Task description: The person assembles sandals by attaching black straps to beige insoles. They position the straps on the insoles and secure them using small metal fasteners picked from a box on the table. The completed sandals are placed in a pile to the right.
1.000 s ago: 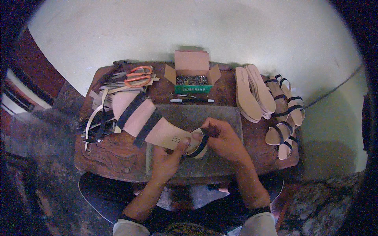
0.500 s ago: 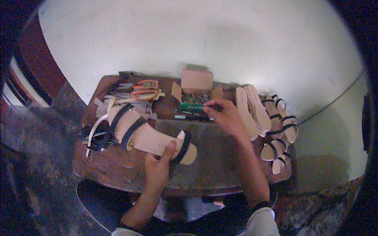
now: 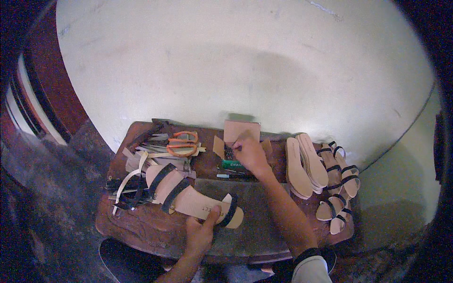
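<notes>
My left hand (image 3: 202,232) grips a sandal (image 3: 188,200) near its heel, thumb pressed on the tan insole. Dark straps cross the sandal's front, another dark strap rings the heel, and a pale strip end sticks up beside that one. Over a small open cardboard box (image 3: 242,128) with a green front, my right hand (image 3: 251,155) is closed, its fingertips together at the box's mouth. Small dark pieces lie inside the box, partly hidden by the hand. Whatever the right fingertips may hold is too small to make out.
Orange-handled scissors (image 3: 183,150) lie on pale and dark strips (image 3: 158,146) at the back left. A pen (image 3: 229,176) rests before the box. To the right are stacked tan soles (image 3: 306,162) and several strapped sandals (image 3: 334,165). A wall (image 3: 188,70) rises behind the wooden table (image 3: 132,226).
My right hand has moved from the box's front edge to over its opening. The left hand still holds the sandal. The whole view has tilted up, so the table sits lower.
</notes>
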### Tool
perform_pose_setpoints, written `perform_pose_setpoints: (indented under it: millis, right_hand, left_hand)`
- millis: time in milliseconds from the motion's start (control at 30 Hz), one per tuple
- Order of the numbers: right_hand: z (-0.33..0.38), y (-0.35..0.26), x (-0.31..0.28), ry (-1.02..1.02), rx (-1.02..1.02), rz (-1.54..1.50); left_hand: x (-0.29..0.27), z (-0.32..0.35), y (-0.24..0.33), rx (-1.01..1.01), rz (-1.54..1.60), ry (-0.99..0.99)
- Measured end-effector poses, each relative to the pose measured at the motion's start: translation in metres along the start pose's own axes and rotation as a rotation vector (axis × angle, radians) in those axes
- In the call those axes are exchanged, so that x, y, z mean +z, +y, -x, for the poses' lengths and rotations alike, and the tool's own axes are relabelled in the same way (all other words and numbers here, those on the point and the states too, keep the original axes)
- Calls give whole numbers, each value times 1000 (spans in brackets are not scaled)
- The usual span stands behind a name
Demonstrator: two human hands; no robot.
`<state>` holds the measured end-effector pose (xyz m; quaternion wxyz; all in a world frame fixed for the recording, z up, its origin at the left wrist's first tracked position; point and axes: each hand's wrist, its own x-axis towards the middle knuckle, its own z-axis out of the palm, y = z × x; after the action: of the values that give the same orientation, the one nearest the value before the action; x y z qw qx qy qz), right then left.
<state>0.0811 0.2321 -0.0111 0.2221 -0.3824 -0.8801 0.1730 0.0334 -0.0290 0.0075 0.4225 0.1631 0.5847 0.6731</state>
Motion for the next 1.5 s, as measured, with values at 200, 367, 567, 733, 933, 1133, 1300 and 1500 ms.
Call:
perform_pose_setpoints:
  millis: [200,367,567,733,933,1133,1300,1500]
  right_hand:
    - [0,0,3,-86,91,62]
    - [-4,-11,3,-102,189,146]
    - [-4,-1,10,-24,189,77]
    - [-3,5,-3,-30,72,-204]
    - [-2,16,-14,-182,198,-643]
    - [-4,24,-11,-158,214,-585]
    - [-9,43,4,-74,109,-573]
    - [-8,36,3,-63,51,-543]
  left_hand:
    - [3,-4,-18,18,177,-19]
    - [0,-4,-17,-18,83,-1]
    - [2,-3,-12,-15,73,-27]
    - [2,-5,-21,46,95,-3]
    - [5,-4,-20,33,119,-15]
    - [-2,-7,-26,36,102,-41]
    - [2,-5,-20,66,97,-64]
    - [3,-5,-18,67,63,-57]
